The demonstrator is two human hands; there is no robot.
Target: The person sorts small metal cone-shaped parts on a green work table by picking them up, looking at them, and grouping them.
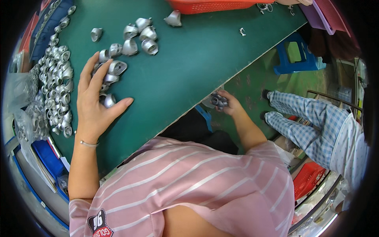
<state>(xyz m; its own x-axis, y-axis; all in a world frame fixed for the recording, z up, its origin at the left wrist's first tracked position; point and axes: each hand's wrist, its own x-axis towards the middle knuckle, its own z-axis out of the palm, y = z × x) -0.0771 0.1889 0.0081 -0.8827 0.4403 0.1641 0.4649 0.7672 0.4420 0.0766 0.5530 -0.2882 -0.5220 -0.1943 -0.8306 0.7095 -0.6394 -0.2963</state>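
My left hand point(96, 94) lies over the green tabletop point(177, 59) with thumb and fingers spread around a small group of silver metal ring-like parts point(117, 68); some are partly hidden beneath the fingers. Past its fingertips, more silver parts point(130, 47) stand in a loose cluster. My right hand point(228, 103), just beyond the table's edge, is closed on several dark grey metal parts point(219, 100), with clear plastic beside them. Left of my left hand, a dense pile of similar silver parts point(57, 91) covers a strip of the table.
A red plastic basket point(213, 6) stands at the table's far side. Clear plastic bags point(23, 124) and a blue tray point(49, 29) are at the left. On the floor at the right are a blue stool point(281, 60) and another person in checked trousers point(308, 121).
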